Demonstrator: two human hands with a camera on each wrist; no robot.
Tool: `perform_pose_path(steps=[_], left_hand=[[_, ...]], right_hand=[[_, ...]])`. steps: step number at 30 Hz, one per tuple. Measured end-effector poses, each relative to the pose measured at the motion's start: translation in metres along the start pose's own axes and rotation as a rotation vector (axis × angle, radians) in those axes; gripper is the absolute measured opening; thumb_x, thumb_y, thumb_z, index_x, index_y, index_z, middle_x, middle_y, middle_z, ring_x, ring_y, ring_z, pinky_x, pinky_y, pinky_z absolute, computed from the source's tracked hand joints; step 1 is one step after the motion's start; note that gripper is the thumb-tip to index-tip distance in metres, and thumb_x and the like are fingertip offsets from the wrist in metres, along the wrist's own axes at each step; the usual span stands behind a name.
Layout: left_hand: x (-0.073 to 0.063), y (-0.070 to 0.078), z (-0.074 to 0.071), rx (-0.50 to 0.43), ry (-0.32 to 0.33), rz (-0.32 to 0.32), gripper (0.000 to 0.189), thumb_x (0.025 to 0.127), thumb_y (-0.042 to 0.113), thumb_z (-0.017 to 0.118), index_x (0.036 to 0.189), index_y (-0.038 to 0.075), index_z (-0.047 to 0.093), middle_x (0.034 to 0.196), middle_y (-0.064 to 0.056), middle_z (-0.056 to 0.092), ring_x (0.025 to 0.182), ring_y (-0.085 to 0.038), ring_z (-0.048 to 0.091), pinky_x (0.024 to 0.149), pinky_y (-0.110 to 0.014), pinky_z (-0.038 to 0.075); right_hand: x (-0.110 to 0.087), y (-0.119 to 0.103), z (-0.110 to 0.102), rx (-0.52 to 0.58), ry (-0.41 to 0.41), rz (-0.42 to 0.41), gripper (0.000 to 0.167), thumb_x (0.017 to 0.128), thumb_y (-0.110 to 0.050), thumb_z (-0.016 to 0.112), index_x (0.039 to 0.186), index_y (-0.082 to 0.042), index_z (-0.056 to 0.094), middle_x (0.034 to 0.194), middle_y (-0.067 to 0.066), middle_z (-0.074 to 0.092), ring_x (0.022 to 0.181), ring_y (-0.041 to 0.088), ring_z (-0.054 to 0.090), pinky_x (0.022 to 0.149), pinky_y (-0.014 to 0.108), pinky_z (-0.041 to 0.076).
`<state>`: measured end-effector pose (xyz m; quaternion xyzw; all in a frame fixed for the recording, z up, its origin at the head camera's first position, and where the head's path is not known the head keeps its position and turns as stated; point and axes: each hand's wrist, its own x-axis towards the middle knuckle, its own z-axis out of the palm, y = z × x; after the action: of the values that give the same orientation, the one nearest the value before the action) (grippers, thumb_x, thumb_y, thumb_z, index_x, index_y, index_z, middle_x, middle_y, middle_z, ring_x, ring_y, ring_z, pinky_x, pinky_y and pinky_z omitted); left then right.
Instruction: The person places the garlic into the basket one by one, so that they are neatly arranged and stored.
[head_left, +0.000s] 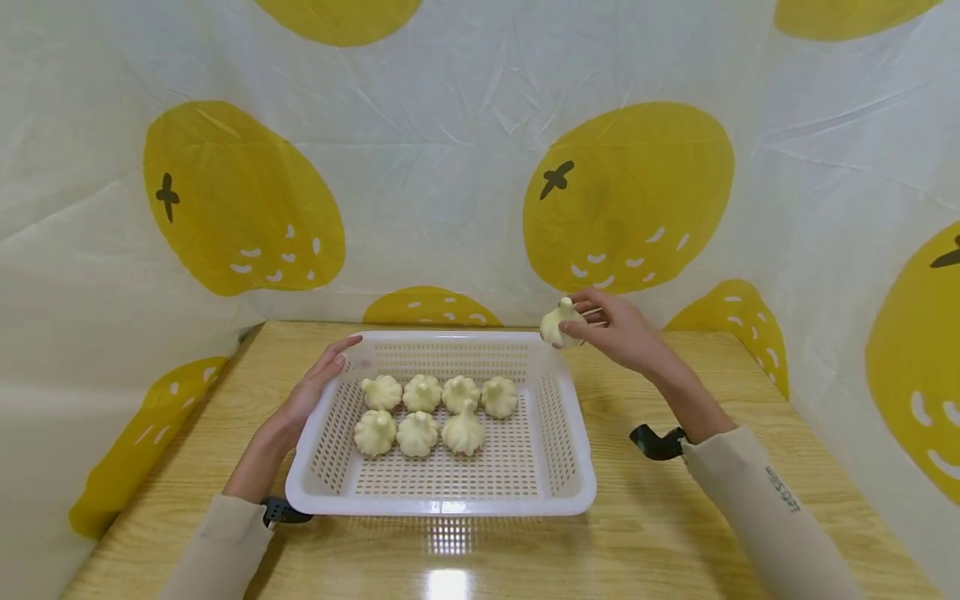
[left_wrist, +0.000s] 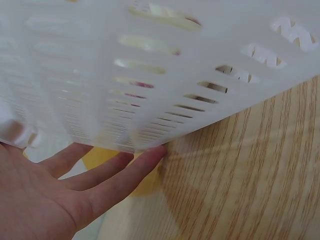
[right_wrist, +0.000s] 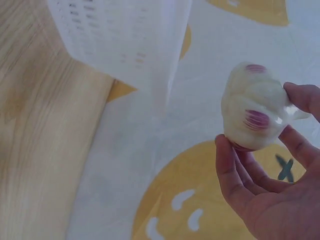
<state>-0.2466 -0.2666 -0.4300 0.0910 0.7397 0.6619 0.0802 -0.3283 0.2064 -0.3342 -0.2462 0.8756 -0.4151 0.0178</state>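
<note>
A white perforated plastic basket (head_left: 441, 507) stands on the wooden table. Inside it, toward the left and middle, several garlic bulbs (head_left: 422, 392) sit in two rows. My right hand (head_left: 626, 333) holds another garlic bulb (head_left: 561, 323) above the basket's back right corner, pinched between thumb and fingers. In the right wrist view that bulb (right_wrist: 254, 107) shows purple patches on pale skin. My left hand (head_left: 318, 387) rests against the basket's left side, its thumb near the rim. The left wrist view shows its fingers (left_wrist: 120, 175) extended along the outer wall.
Behind the wooden table (head_left: 630, 517) hangs a white cloth (head_left: 450, 167) with large yellow fruit prints. Dark wrist straps (head_left: 658, 442) sit at both cuffs. Wood surface lies on both sides of the basket.
</note>
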Motion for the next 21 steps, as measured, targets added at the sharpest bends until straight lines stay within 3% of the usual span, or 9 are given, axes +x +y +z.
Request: perform_pose_path(steps=[7, 11, 17, 21], left_hand=[[0.000, 0.001, 0.001, -0.005, 0.001, -0.002, 0.054, 0.115, 0.041, 0.021, 0.166, 0.029, 0.011, 0.165, -0.023, 0.023, 0.131, -0.023, 0.049, 0.100, -0.045, 0.048], [-0.001, 0.001, 0.001, -0.006, 0.003, 0.000, 0.054, 0.114, 0.042, 0.022, 0.166, 0.028, 0.011, 0.165, -0.024, 0.023, 0.129, -0.020, 0.051, 0.100, -0.045, 0.048], [-0.002, 0.002, 0.002, -0.001, 0.005, -0.003, 0.055, 0.114, 0.042, 0.022, 0.166, 0.028, 0.011, 0.165, -0.023, 0.024, 0.131, -0.023, 0.051, 0.101, -0.046, 0.048], [-0.003, 0.003, 0.002, 0.001, 0.009, -0.005, 0.055, 0.114, 0.043, 0.021, 0.166, 0.028, 0.012, 0.165, -0.023, 0.024, 0.132, -0.025, 0.051, 0.102, -0.047, 0.048]], right_hand=[[0.003, -0.026, 0.011, -0.050, -0.067, -0.093, 0.039, 0.096, -0.029, 0.075, 0.129, -0.011, 0.064, 0.126, 0.018, 0.069, 0.111, 0.035, 0.071, 0.091, 0.049, 0.058], [0.006, -0.035, 0.016, -0.080, -0.125, -0.190, 0.031, 0.092, -0.023, 0.080, 0.117, -0.011, 0.067, 0.118, 0.016, 0.072, 0.104, 0.033, 0.074, 0.089, 0.047, 0.059], [0.009, -0.042, 0.024, -0.170, -0.253, -0.324, 0.024, 0.089, -0.023, 0.083, 0.107, -0.011, 0.072, 0.109, 0.008, 0.077, 0.104, 0.030, 0.075, 0.086, 0.039, 0.061], [0.010, -0.047, 0.027, -0.211, -0.352, -0.357, 0.023, 0.088, -0.025, 0.083, 0.106, -0.013, 0.076, 0.106, 0.003, 0.077, 0.102, 0.026, 0.076, 0.083, 0.033, 0.061]])
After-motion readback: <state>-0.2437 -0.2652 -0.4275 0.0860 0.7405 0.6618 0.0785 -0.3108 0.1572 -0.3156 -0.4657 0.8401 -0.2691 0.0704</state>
